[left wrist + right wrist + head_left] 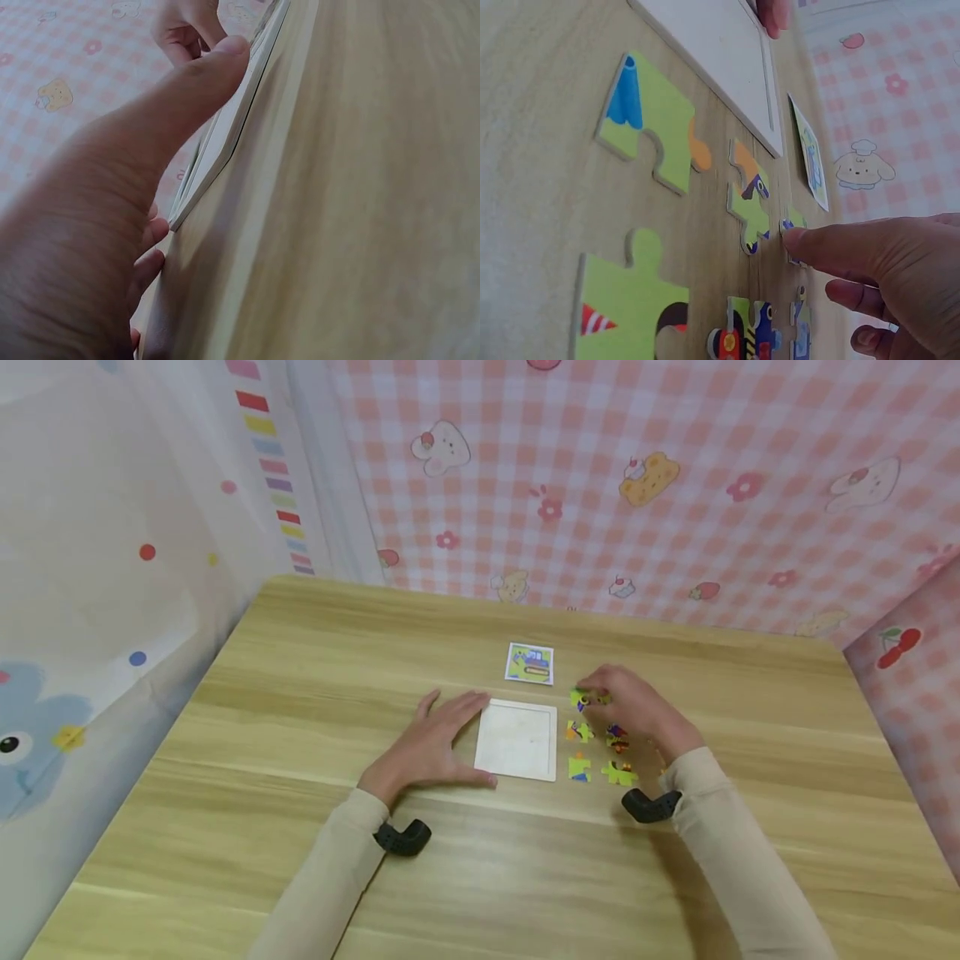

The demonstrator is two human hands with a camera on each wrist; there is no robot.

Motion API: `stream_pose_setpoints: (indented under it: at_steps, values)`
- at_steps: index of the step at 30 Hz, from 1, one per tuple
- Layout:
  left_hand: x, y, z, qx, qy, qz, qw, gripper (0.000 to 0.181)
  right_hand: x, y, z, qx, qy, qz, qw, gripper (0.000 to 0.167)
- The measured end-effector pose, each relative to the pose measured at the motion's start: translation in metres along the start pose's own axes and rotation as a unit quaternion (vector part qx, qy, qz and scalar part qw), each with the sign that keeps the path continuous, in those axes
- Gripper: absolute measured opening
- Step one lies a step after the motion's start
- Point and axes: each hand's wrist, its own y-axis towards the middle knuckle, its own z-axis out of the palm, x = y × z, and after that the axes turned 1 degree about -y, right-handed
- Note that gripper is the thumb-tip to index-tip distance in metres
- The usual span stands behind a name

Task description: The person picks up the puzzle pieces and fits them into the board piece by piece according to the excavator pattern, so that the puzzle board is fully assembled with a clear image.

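A square white puzzle tray [517,739] lies flat on the table with nothing in it. My left hand [431,750] spans its left side, fingers stretched to the far corner and thumb [225,56] straight along the near edge. To the right of the tray, my right hand [633,703] pinches a green puzzle piece [796,217] with the thumb against its edge; the index finger is mostly hidden behind. The piece appears at table level. Nearer lie an orange-and-green puzzle piece [748,199], a green one with a blue shape [667,101] and one with red-white stripes [630,300].
Beyond the tray lies a small picture card [529,663] showing a blue vehicle on green. A red-and-black puzzle piece [617,739] lies under the right wrist. The wooden table [360,635] ends at a pink checked cloth wall [570,460]; a white patterned sheet [150,610] hangs at left.
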Motion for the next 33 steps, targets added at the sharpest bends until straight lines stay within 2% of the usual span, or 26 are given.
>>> stream_pose_setpoints:
  at_steps: [13,21,33]
  values:
    - [-0.0018,0.0021,0.0002,-0.006,0.024,-0.002,0.9997,0.121,0.0049,0.0061,-0.0016,0.009,-0.049,-0.002,0.9987,0.046]
    - [-0.0002,0.0023,0.0058,-0.009,0.036,0.001,0.9993,0.116,0.0045,0.0074,0.0012,0.012,-0.046,0.007,0.9988,0.052]
    - [0.0005,0.0026,0.0052,-0.006,0.04,-0.003,0.9992,0.113,0.0012,0.0081,-0.0008,0.019,-0.049,0.013,0.9985,0.054]
